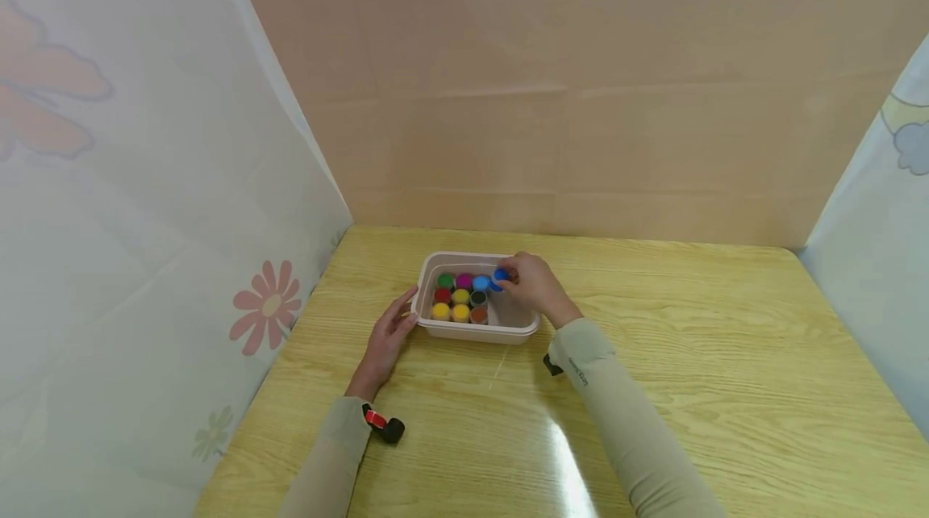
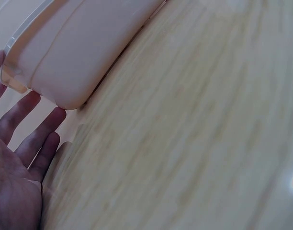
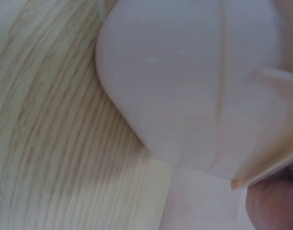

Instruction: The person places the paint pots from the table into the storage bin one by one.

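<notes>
A pale pink plastic tub (image 1: pixel 479 334) sits on the table with several small paint pots in rows inside it. Their lids are green, purple, light blue, red, yellow, dark green and brown. Between thumb and fingers, my right hand (image 1: pixel 535 284) pinches a blue-lidded paint pot (image 1: pixel 499 279) at the right end of the back row. My left hand (image 1: pixel 385 344) touches the tub's left end with extended fingers. In the left wrist view, the fingertips (image 2: pixel 55 115) meet the tub's outer wall (image 2: pixel 89 48). The right wrist view shows mostly the tub's outside (image 3: pixel 170 86); the pot is hidden there.
The wood-grain table (image 1: pixel 689 357) stretches around the tub. Behind it rises a tan backdrop (image 1: pixel 566 98). Flower-printed white sheeting (image 1: pixel 160 203) stands on the left, with similar sheeting (image 1: pixel 878 260) on the right. Both wrists carry small black devices.
</notes>
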The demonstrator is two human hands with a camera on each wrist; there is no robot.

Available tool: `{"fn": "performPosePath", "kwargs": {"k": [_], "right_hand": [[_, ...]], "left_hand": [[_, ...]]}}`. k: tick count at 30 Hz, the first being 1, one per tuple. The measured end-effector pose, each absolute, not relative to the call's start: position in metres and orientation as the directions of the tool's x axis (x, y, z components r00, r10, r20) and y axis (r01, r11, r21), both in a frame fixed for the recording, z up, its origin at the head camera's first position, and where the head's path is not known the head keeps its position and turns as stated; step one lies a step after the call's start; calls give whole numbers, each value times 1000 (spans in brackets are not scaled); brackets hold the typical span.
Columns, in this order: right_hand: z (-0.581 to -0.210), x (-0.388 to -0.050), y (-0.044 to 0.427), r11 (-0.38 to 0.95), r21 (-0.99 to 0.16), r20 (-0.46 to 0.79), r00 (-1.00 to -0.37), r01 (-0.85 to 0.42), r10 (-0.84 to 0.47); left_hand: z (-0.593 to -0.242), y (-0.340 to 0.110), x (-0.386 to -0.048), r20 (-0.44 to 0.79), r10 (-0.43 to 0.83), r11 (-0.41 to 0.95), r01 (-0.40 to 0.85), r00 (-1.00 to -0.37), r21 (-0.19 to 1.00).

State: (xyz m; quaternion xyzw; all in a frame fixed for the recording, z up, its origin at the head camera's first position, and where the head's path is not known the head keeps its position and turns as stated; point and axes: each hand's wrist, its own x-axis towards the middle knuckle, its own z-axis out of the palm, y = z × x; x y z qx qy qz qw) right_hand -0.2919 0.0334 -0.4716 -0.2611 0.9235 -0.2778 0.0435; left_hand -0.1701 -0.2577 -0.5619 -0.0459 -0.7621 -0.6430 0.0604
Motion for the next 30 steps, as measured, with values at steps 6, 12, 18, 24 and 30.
{"fn": "performPosePath", "kwargs": {"k": [6, 12, 18, 24, 30], "right_hand": [[-474, -294, 32, 720, -476, 75, -840, -504, -538], [-477, -295, 30, 742, -436, 58, -839, -510, -542], [-479, -294, 25, 764, -389, 61, -842, -514, -536], [-479, -291, 22, 772, -337, 88, -835, -538, -544], [-483, -292, 21, 781, -284, 91, -827, -556, -555]], "left_hand": [[-561, -258, -170, 141, -10, 163, 137, -990, 977], [-562, -257, -170, 133, -19, 166, 128, -991, 978], [-562, -257, -170, 138, -16, 170, 133, -990, 976], [-561, -257, -170, 143, -17, 164, 139, -990, 977], [-562, -257, -169, 132, -19, 158, 127, -991, 979]]}}
